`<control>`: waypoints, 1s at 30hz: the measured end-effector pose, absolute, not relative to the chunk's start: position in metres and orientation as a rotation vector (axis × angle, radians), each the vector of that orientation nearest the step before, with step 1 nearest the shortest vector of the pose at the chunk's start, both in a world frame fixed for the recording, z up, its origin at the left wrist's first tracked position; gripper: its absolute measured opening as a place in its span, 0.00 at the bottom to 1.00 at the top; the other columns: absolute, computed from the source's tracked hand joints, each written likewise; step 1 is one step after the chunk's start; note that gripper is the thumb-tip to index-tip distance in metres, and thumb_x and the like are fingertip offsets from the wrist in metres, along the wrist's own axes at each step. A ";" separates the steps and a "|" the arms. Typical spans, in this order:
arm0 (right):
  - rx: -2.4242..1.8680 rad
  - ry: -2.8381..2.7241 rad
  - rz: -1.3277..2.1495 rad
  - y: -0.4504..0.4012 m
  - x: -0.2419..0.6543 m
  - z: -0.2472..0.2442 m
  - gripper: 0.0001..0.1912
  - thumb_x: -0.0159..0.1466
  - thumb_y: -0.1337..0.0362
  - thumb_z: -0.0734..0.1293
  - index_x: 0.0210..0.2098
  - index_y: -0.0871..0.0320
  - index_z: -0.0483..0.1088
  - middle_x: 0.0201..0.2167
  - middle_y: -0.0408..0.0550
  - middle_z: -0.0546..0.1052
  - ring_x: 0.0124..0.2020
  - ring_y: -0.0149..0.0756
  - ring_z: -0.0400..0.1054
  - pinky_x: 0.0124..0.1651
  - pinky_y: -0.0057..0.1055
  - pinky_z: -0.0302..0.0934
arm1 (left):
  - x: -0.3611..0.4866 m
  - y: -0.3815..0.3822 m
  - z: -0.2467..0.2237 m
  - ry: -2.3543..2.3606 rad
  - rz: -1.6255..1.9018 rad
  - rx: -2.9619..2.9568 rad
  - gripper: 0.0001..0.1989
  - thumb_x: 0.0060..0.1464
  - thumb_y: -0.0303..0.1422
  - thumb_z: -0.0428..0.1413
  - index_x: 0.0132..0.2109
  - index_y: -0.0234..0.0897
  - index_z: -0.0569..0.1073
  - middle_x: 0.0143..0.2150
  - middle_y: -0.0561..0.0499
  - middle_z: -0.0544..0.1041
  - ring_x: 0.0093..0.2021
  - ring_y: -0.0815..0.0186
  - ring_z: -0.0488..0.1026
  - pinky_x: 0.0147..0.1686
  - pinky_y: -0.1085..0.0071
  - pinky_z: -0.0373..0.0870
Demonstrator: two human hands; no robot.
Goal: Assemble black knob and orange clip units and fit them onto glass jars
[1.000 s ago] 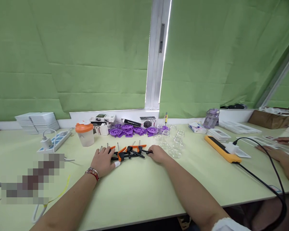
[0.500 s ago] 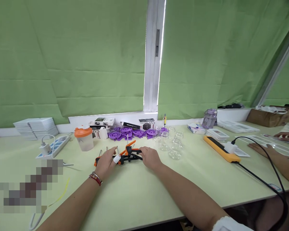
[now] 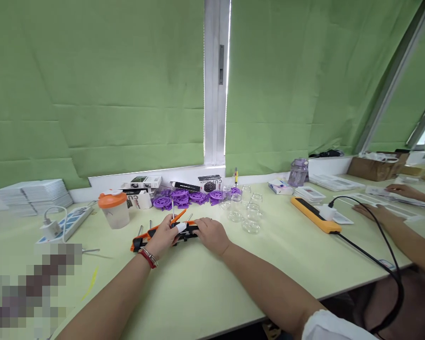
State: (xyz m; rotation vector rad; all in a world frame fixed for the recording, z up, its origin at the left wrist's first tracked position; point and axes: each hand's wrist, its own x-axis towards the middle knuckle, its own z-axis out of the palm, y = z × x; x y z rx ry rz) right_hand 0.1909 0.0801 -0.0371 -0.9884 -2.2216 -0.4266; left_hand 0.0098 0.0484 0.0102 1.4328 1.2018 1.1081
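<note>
On the table in front of me lie several orange-and-black clamps (image 3: 137, 244) with thin metal rods sticking up. My left hand (image 3: 164, 237) is closed around one of them, and a white wrap covers a finger or thumb. An orange lever (image 3: 179, 216) rises just beyond those fingers. Closed on the black right-hand end of the same clamp (image 3: 189, 230) is my right hand (image 3: 213, 236), thumb underneath and fingers on top. My fingers hide much of the clamp's middle. More clamps extend to the left, partly behind my left hand.
Purple plastic parts (image 3: 179, 198) and cup holder boxes (image 3: 211, 184) stand behind the hands. Clear glass jars (image 3: 251, 225) are to the right, an orange-lidded cup (image 3: 113, 210) to the left. Power strips (image 3: 314, 215) with cables lie farther right and left. Another person's hands (image 3: 375, 212) are at far right.
The view has shifted slightly to the right. My hands have drawn closer together on the clamp, and it sits lower and flatter, with its orange lever turned.
</note>
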 end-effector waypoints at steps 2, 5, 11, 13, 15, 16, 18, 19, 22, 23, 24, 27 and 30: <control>-0.937 -2.146 -0.435 0.080 0.198 -0.030 0.18 0.62 0.55 0.63 0.48 0.59 0.65 0.42 0.54 0.73 0.42 0.42 0.67 0.40 0.36 0.63 | 0.008 0.049 0.010 1.233 1.148 1.429 0.17 0.46 0.42 0.58 0.36 0.40 0.59 0.22 0.62 0.57 0.18 0.76 0.55 0.18 0.79 0.54; -0.929 -1.923 -0.459 0.080 0.225 -0.025 0.26 0.58 0.50 0.66 0.51 0.58 0.61 0.46 0.57 0.70 0.49 0.47 0.63 0.50 0.43 0.60 | 0.001 0.057 0.010 1.299 1.238 1.372 0.18 0.46 0.43 0.58 0.36 0.40 0.59 0.22 0.62 0.58 0.18 0.77 0.56 0.18 0.79 0.55; -1.234 -1.502 -0.477 0.080 0.312 -0.052 0.37 0.52 0.46 0.68 0.53 0.59 0.54 0.51 0.59 0.64 0.56 0.52 0.56 0.57 0.51 0.50 | -0.015 0.084 0.007 1.246 1.470 1.208 0.17 0.48 0.46 0.55 0.33 0.40 0.57 0.19 0.63 0.56 0.14 0.78 0.53 0.14 0.80 0.48; -1.467 -1.409 -0.341 0.079 0.329 -0.061 0.42 0.50 0.46 0.69 0.55 0.61 0.51 0.53 0.61 0.62 0.57 0.54 0.54 0.57 0.50 0.49 | -0.018 0.089 0.005 1.176 1.545 1.177 0.18 0.49 0.48 0.53 0.33 0.40 0.57 0.20 0.63 0.57 0.14 0.78 0.54 0.13 0.80 0.47; -1.683 -1.308 -0.187 0.078 0.335 -0.065 0.47 0.46 0.46 0.71 0.56 0.62 0.50 0.55 0.62 0.61 0.57 0.55 0.53 0.57 0.48 0.50 | -0.021 0.090 0.001 1.122 1.608 1.172 0.18 0.49 0.49 0.53 0.32 0.40 0.57 0.20 0.63 0.57 0.13 0.77 0.55 0.13 0.79 0.48; -1.768 -1.270 -0.125 0.078 0.336 -0.066 0.49 0.44 0.46 0.71 0.57 0.62 0.50 0.56 0.63 0.60 0.58 0.56 0.53 0.57 0.47 0.50 | -0.023 0.089 -0.001 1.116 1.630 1.175 0.19 0.50 0.49 0.53 0.32 0.40 0.57 0.20 0.63 0.57 0.14 0.77 0.55 0.13 0.79 0.49; -1.899 -1.230 -0.035 0.080 0.333 -0.066 0.50 0.42 0.46 0.71 0.57 0.62 0.50 0.57 0.63 0.59 0.58 0.57 0.53 0.57 0.47 0.50 | -0.026 0.086 -0.005 1.132 1.649 1.183 0.18 0.49 0.49 0.53 0.33 0.39 0.58 0.21 0.62 0.58 0.14 0.78 0.57 0.13 0.79 0.51; -1.954 -1.221 0.004 0.081 0.332 -0.065 0.50 0.42 0.45 0.71 0.58 0.61 0.51 0.58 0.63 0.60 0.58 0.58 0.53 0.56 0.48 0.50 | -0.027 0.084 -0.006 1.144 1.650 1.188 0.18 0.49 0.49 0.53 0.33 0.39 0.59 0.22 0.62 0.59 0.14 0.78 0.57 0.13 0.79 0.51; -2.085 -1.240 0.131 0.084 0.331 -0.063 0.47 0.43 0.45 0.70 0.57 0.61 0.54 0.54 0.62 0.66 0.56 0.60 0.56 0.55 0.50 0.51 | -0.030 0.079 -0.008 1.186 1.641 1.198 0.19 0.50 0.50 0.53 0.34 0.39 0.59 0.22 0.62 0.58 0.14 0.78 0.56 0.12 0.79 0.51; -2.107 -1.259 0.166 0.084 0.332 -0.062 0.46 0.44 0.45 0.69 0.57 0.61 0.55 0.51 0.62 0.68 0.55 0.59 0.58 0.55 0.50 0.50 | -0.031 0.078 -0.008 1.198 1.637 1.204 0.19 0.50 0.50 0.53 0.34 0.39 0.60 0.22 0.62 0.58 0.14 0.78 0.56 0.12 0.79 0.50; -2.117 -1.276 0.194 0.084 0.333 -0.061 0.45 0.45 0.45 0.69 0.56 0.61 0.56 0.49 0.61 0.70 0.55 0.58 0.59 0.55 0.50 0.50 | -0.031 0.077 -0.008 1.208 1.632 1.212 0.19 0.50 0.50 0.53 0.35 0.39 0.60 0.22 0.62 0.58 0.14 0.78 0.56 0.12 0.79 0.50; -2.078 -1.303 0.205 0.078 0.332 -0.058 0.42 0.47 0.47 0.68 0.56 0.60 0.56 0.47 0.59 0.72 0.53 0.54 0.62 0.56 0.48 0.50 | -0.030 0.076 -0.009 1.228 1.625 1.227 0.20 0.49 0.51 0.52 0.35 0.39 0.61 0.22 0.61 0.59 0.14 0.77 0.56 0.12 0.79 0.51; -1.879 -1.425 0.022 0.069 0.323 -0.053 0.38 0.49 0.51 0.68 0.55 0.58 0.55 0.52 0.56 0.68 0.55 0.49 0.61 0.58 0.46 0.49 | -0.028 0.075 -0.010 1.238 1.623 1.205 0.20 0.49 0.51 0.52 0.34 0.39 0.61 0.22 0.61 0.60 0.15 0.77 0.57 0.13 0.79 0.51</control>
